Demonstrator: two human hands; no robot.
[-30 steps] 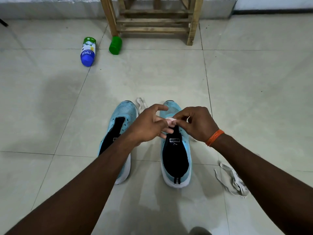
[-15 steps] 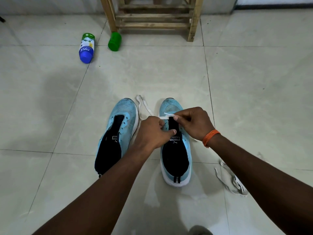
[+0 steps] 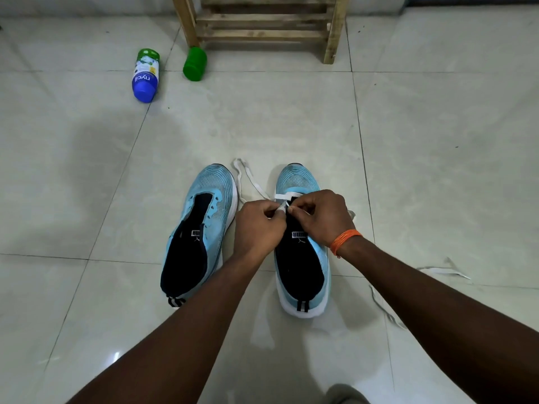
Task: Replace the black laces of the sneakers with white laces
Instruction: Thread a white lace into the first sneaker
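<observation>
Two light-blue sneakers with black tongues stand side by side on the tiled floor. The left sneaker has bare eyelets and no lace. Over the right sneaker both hands meet at the front eyelets. My left hand and my right hand each pinch the white lace, which runs across the lowest eyelets and loops out on the floor between the two toes. An orange thread band sits on my right wrist.
A second white lace lies on the floor to the right, partly under my right forearm. A blue-capped bottle and a green cup lie far left. A wooden rack stands at the back.
My hands have shifted slightly back toward the tongue and closer together on the lace. The lace loop between the toes shows more. The camera tilted down a little.
</observation>
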